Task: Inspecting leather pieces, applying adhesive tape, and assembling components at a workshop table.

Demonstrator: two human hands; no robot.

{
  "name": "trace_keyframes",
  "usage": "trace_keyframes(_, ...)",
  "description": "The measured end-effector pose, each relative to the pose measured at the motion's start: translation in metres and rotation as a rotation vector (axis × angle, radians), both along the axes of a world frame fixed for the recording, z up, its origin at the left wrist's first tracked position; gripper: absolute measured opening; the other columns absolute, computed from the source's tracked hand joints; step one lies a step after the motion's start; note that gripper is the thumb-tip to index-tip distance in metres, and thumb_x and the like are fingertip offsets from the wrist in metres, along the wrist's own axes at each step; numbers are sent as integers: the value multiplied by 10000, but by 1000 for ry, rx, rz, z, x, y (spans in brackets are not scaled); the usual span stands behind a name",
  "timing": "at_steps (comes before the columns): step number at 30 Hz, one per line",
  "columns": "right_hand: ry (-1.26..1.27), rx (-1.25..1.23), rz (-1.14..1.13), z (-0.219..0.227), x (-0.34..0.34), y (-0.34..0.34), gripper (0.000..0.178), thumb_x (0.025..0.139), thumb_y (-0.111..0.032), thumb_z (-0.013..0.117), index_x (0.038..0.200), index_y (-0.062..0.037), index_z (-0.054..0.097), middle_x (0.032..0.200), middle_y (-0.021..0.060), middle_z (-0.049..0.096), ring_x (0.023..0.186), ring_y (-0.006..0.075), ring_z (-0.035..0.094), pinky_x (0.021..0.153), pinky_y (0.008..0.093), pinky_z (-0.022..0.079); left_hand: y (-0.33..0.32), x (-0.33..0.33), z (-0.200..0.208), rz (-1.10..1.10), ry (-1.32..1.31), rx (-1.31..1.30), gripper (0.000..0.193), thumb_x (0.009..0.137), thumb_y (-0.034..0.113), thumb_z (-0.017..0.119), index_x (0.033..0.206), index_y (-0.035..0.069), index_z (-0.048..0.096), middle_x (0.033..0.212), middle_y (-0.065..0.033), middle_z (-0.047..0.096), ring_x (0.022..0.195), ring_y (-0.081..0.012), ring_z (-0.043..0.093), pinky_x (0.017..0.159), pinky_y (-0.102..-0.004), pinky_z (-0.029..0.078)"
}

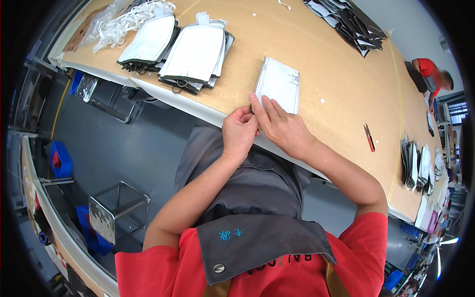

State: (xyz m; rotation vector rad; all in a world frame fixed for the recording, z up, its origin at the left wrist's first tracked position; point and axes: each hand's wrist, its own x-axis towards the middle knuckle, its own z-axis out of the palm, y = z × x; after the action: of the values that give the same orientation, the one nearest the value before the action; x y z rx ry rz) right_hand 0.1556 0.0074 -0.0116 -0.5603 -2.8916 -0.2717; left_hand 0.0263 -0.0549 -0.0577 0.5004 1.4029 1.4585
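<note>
A white rectangular panel [278, 81] with dark edging and fine printed lines lies on the brown table close to its near edge. It may be a stack, since its left side looks thick. My right hand [288, 129] rests on the panel's near end, fingers stretched out over it and holding nothing. Beside that, my left hand [238, 132] is closed in a pinch at the near left corner, touching the fingers of my right. Whatever sits between the left fingertips is hidden. Red-handled thread snips [369, 138] lie to the right, apart from both hands.
Two stacks of white, dark-edged pieces [194, 53] stand at the left, near white straps [129, 24]. Dark and white pieces [349, 25] are heaped at the far right. More bundles [416, 163] lie on the right. Another person [431, 74] works beyond. A metal-legged stool [105, 218] stands behind left.
</note>
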Motion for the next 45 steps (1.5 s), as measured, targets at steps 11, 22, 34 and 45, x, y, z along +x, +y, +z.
trace_keyframes(11, 138, 30, -15, 10, -4, 0, 701, 828, -189, 641, 1447, 6, 378, 1225, 290, 586, 1037, 347, 662, 668, 360, 604, -3, -7, 3, 1, 0, -34, 207, 820, 56, 644, 991, -57, 669, 709, -31, 664, 543, -69, 552, 495, -209, 427)
trace_keyframes(22, 212, 107, -143, -16, -13, 5, 625, 843, -125, 592, 1434, -26, 415, 1331, 233, 547, 1114, 404, 619, 824, 421, 569, -1, -9, 12, -29, -48, -90, 216, 820, 42, 625, 1017, -43, 657, 720, -15, 645, 528, -53, 542, 408, -200, 370)
trace_keyframes(34, 437, -145, -293, 8, 1, 13, 630, 784, 49, 574, 1396, -34, 453, 1316, 245, 559, 1162, 402, 594, 921, 425, 530, 4, -39, 21, -146, 98, -149, 341, 836, 134, 675, 1114, -62, 644, 821, -26, 660, 619, -54, 562, 504, -194, 426)
trace_keyframes(45, 343, -112, -214, 3, 3, -9, 523, 828, -22, 546, 1350, -52, 529, 1342, 217, 552, 1225, 371, 565, 982, 480, 486, 96, -60, 7, -165, 110, 48, 341, 910, 90, 616, 1211, -69, 622, 992, -124, 707, 816, -130, 660, 722, -240, 526)
